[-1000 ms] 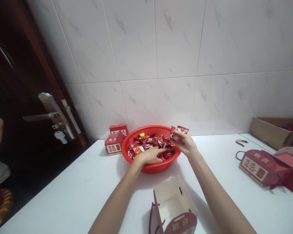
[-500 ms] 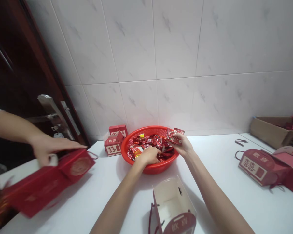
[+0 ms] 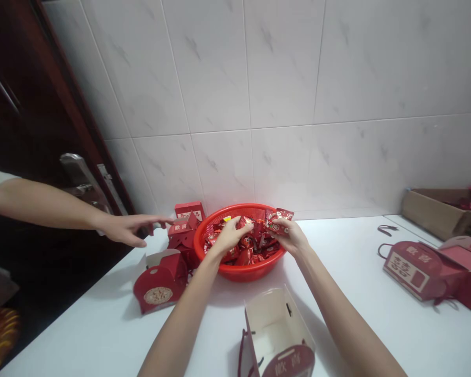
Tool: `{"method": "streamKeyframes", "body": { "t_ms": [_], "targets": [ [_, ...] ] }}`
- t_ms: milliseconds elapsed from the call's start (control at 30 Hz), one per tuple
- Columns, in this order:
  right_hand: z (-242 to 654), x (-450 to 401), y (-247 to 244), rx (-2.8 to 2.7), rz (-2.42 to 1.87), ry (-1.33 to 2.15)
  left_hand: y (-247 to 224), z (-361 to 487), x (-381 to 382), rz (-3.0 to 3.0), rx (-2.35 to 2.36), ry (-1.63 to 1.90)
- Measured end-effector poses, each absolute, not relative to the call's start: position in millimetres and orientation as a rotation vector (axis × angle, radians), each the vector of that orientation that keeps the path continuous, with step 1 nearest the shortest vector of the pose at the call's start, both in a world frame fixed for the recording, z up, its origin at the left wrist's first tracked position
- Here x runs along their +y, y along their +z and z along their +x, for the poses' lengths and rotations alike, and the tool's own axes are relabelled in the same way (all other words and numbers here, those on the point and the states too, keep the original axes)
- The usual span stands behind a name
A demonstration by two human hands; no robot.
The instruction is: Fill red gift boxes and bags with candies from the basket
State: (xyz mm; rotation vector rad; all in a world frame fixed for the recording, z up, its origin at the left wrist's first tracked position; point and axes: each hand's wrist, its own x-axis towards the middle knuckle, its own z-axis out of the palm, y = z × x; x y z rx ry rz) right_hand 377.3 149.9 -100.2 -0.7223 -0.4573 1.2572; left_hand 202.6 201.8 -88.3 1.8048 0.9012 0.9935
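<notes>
Newly set down, more red boxes (image 3: 159, 289) flank the red basket (image 3: 241, 273), a co-worker's hand (image 3: 123, 229) letting go — the half-closed left hand (image 3: 226, 239) pinching one packet (image 3: 245, 223), the curled right hand (image 3: 296, 239) gripping red sachets (image 3: 283, 215).

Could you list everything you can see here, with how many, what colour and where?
Basket: one, red, centre
Packets: many, mostly red, in the basket and fingers
Open box: one, red, pale inside, front centre
Left boxes: at least three, red, beside the basket
Right boxes: at least two, red, right
Carton: one, brown, far right
Cord: dark, back right
Table: one, white, beneath
Wall: one, pale tiles, behind
Door: one, dark brown, left
Handle: one, silver, on the door
Co-worker's hand: one, bare, left
Left hand: one, bare, over the basket
Right hand: one, bare, at the basket's right
</notes>
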Motion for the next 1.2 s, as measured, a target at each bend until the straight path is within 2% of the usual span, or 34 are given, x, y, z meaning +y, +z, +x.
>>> {"method": "streamKeyframes", "body": {
  "t_ms": [167, 600, 933, 1133, 1200],
  "targets": [
    [377, 148, -101, -0.598, -0.72, 1.273, -86, 207, 200, 1.532, 0.832, 0.913],
    [377, 147, -102, -0.669, -0.691, 1.289, -76, 203, 197, 1.344, 0.814, 1.0],
    [366, 126, -81, -0.866, -0.734, 1.248, -67, 198, 187, 1.53, 0.729, 0.975],
    [373, 106, -55, -1.057, -0.737, 1.116, -37, 170, 161, 1.786, 0.83, 1.024],
    [380, 95, -45, -1.129, -0.762, 1.067, -24, 155, 143, 2.003, 0.816, 0.866]
  ]
}}
